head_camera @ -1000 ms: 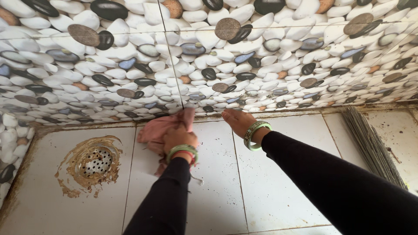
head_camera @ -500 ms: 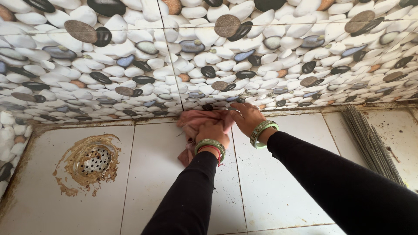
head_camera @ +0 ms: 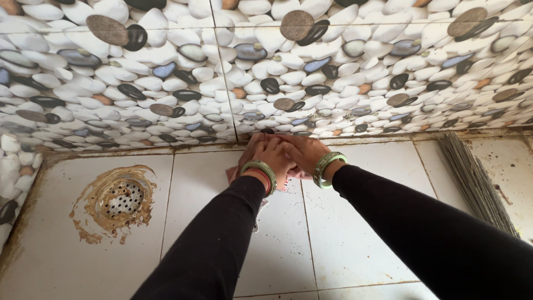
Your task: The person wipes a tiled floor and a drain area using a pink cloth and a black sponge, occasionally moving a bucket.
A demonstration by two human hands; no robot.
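Both of my hands press down together on a pink cloth [head_camera: 231, 175] that lies on the white floor tile [head_camera: 327, 239], right at the foot of the pebble-patterned wall [head_camera: 266, 72]. My left hand [head_camera: 270, 155] lies over the cloth with fingers pointing at the wall. My right hand [head_camera: 302, 150] overlaps it from the right. Each wrist wears a green bangle, and black sleeves cover both arms. Most of the cloth is hidden under the hands; only pink edges show at the left and below.
A round floor drain [head_camera: 123, 197] ringed with brown stain sits in the tile to the left. A bundle broom [head_camera: 472, 178] lies on the floor at the right. Grime lines the joint between wall and floor.
My left hand has slid the pink cloth rightward along the wall base. My right hand has come down onto it, so both hands now overlap on the cloth.
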